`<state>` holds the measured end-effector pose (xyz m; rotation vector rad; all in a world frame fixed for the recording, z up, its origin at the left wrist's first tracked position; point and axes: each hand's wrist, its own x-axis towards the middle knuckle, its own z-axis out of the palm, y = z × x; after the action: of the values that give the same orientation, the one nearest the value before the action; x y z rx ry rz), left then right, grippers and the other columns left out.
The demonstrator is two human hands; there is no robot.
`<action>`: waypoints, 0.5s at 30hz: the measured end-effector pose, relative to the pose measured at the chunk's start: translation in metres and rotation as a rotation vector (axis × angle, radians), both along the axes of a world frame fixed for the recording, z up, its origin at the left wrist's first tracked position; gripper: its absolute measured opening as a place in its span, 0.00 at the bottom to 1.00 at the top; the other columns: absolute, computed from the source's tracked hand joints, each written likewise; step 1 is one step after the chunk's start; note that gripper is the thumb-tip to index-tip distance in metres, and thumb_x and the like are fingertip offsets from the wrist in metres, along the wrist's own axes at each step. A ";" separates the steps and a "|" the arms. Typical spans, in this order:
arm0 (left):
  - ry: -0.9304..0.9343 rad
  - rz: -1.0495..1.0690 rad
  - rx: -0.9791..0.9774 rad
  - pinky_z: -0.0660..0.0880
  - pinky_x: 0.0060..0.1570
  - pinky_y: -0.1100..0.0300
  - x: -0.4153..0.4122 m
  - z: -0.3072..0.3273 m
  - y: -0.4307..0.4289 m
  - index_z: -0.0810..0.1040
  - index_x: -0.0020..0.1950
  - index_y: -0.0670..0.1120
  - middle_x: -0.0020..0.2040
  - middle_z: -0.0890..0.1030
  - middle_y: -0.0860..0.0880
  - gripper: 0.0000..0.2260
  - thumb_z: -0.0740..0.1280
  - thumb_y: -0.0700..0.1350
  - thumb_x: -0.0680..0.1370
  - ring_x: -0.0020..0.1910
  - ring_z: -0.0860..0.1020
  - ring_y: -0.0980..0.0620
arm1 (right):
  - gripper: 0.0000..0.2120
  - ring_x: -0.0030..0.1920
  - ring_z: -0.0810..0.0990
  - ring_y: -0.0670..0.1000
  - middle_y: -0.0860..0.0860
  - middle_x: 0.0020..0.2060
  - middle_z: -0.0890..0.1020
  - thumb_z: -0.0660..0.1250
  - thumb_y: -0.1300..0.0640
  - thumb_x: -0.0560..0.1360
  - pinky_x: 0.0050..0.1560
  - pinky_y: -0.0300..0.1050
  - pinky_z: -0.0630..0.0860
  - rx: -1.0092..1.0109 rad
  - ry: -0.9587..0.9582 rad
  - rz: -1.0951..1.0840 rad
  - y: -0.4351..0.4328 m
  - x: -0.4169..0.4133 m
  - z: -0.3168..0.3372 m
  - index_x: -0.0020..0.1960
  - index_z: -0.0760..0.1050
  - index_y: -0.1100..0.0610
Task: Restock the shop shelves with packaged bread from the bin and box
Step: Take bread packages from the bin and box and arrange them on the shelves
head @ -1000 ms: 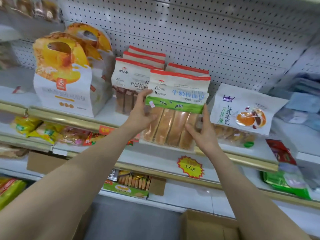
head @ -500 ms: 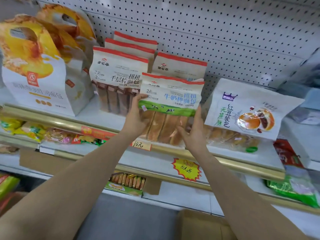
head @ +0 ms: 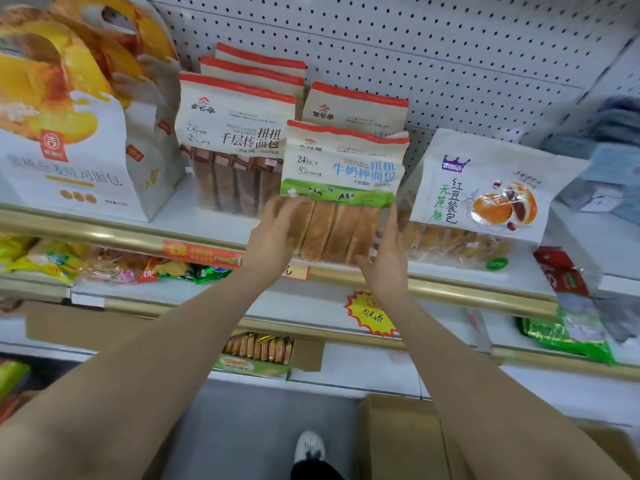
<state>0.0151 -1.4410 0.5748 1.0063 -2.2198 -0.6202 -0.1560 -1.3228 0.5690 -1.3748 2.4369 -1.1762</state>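
We find the milk stick bread pack (head: 343, 174) standing upright at the front of the upper shelf (head: 104, 233), its base just behind the gold rail.

Grip state:
- The left grip (head: 273, 233) meets the pack at its 8 o'clock corner. The fingers bend around the left edge of the clear window and hold it; motion blur hides the thumb.
- The right grip (head: 388, 261) meets the pack at its 4 o'clock corner. The fingers are straight, point to 12 o'clock and press flat on the right edge. Nothing is enclosed in this grip.

Surroundings, read from the pack:
- At 10 o'clock we see a row of chocolate stick bread packs (head: 235, 140), touching the pack's left side.
- At 12 o'clock a second red-topped pack (head: 356, 105) stands directly behind, in front of the pegboard (head: 450, 46).
- At 3 o'clock the red bean bun bag (head: 485, 188) leans just beside the pack.
- At 9 o'clock, well apart, stand the toast bread bags (head: 69, 133).
- At 6 o'clock, on the floor, we see a cardboard box (head: 408, 441) near a white shoe (head: 310, 445).
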 end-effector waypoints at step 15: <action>-0.073 -0.026 -0.214 0.75 0.50 0.51 -0.012 -0.027 -0.011 0.55 0.77 0.59 0.80 0.46 0.44 0.48 0.63 0.22 0.67 0.76 0.57 0.36 | 0.50 0.66 0.69 0.64 0.63 0.68 0.64 0.75 0.66 0.68 0.61 0.56 0.72 0.040 0.393 -0.055 -0.015 -0.013 -0.014 0.80 0.49 0.52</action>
<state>0.0034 -1.4524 0.5477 0.9046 -2.3085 -0.3523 -0.1690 -1.3377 0.5550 -1.6723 2.7534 -0.9336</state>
